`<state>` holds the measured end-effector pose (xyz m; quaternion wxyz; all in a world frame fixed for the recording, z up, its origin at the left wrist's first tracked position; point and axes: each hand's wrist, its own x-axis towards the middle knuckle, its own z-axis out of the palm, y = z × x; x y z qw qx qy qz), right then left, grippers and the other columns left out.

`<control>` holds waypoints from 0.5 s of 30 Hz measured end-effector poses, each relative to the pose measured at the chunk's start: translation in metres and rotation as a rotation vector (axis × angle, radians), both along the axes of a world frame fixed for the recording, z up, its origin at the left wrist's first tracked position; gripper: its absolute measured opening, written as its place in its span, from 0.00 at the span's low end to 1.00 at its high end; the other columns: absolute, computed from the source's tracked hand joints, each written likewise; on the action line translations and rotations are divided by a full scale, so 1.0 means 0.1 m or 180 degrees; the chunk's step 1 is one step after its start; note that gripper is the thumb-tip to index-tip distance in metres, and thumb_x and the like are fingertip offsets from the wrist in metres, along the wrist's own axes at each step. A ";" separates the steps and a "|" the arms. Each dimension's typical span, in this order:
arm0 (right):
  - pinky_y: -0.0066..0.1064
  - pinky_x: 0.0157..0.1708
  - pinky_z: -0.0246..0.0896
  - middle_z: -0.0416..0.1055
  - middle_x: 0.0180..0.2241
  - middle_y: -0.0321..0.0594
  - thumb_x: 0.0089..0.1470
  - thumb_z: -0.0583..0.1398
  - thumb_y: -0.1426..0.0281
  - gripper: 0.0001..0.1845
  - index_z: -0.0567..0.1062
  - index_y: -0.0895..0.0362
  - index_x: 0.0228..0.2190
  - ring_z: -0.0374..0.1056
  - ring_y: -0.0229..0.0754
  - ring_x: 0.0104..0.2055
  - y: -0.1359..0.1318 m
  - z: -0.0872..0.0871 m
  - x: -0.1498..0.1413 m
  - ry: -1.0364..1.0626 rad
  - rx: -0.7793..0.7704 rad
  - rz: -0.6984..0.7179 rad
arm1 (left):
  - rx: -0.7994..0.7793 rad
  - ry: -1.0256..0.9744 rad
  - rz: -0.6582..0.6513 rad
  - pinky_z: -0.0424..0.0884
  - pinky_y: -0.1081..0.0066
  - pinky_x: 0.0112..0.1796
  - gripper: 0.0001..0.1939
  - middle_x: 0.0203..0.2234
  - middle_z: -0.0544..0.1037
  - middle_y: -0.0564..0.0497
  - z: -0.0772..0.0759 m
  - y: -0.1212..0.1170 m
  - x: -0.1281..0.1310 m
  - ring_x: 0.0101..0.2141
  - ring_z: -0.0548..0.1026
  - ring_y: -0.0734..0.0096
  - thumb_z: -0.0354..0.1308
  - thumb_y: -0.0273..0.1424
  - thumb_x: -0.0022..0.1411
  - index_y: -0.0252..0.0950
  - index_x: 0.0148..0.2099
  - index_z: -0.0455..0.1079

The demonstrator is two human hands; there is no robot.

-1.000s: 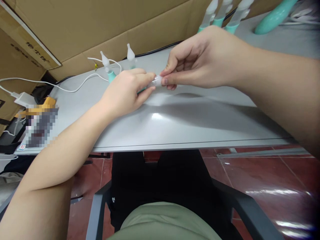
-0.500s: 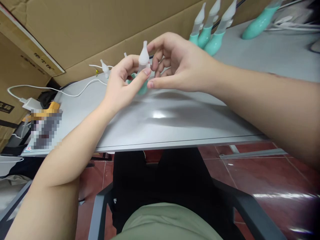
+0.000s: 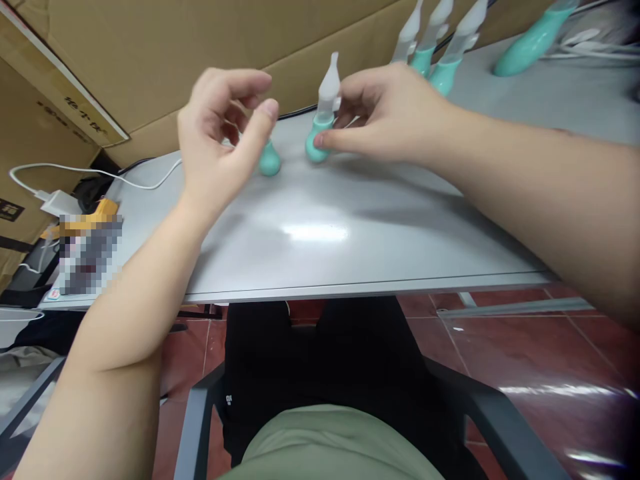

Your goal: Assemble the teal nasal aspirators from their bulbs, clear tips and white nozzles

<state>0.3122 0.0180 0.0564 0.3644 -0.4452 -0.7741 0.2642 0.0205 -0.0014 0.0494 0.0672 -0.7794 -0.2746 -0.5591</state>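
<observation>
My right hand (image 3: 387, 110) holds a nasal aspirator (image 3: 329, 93) upright at the table, thumb on its teal bulb and the other fingers behind it. The aspirator has a clear middle section and a pointed white tip. To the left, my left hand (image 3: 213, 130) is raised with thumb and fingers apart, holding nothing. Just behind its thumb shows the teal bulb of another aspirator (image 3: 270, 160); my hand hides its upper part.
Several more aspirators (image 3: 445, 73) stand at the back right, and one teal bulb (image 3: 533, 43) leans farther right. Cardboard (image 3: 150, 40) walls the back of the grey table (image 3: 240, 253). A white cable (image 3: 100, 172) and an orange object (image 3: 105, 210) lie at left.
The aspirator has passed from my left hand to my right and moved rightward. My left hand has let go and drawn back to the left.
</observation>
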 end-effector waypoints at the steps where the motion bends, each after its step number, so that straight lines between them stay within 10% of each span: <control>1: 0.55 0.62 0.80 0.84 0.44 0.44 0.54 0.79 0.58 0.19 0.77 0.48 0.37 0.77 0.53 0.48 0.04 0.00 0.02 -0.0044 0.0003 -0.0091 | 0.0213 -0.0047 0.0102 0.79 0.52 0.41 0.32 0.48 0.84 0.48 0.01 0.06 -0.07 0.43 0.82 0.61 0.53 0.70 0.91 0.51 0.60 0.83; 7: 0.53 0.66 0.77 0.84 0.47 0.46 0.68 0.77 0.61 0.15 0.77 0.49 0.41 0.78 0.53 0.51 0.18 -0.04 0.02 -0.0873 -0.0333 -0.0371 | 0.0531 0.0292 0.1043 0.82 0.47 0.48 0.33 0.55 0.83 0.54 0.13 0.43 -0.57 0.51 0.80 0.68 0.43 0.69 0.93 0.49 0.62 0.75; 15: 0.50 0.65 0.76 0.85 0.57 0.48 0.63 0.83 0.63 0.23 0.78 0.51 0.48 0.81 0.55 0.59 0.34 -0.13 0.11 -0.1352 -0.0434 -0.0360 | -0.1597 0.1489 0.0782 0.75 0.50 0.50 0.43 0.58 0.92 0.52 0.02 0.69 -1.01 0.47 0.76 0.62 0.67 0.66 0.77 0.49 0.80 0.66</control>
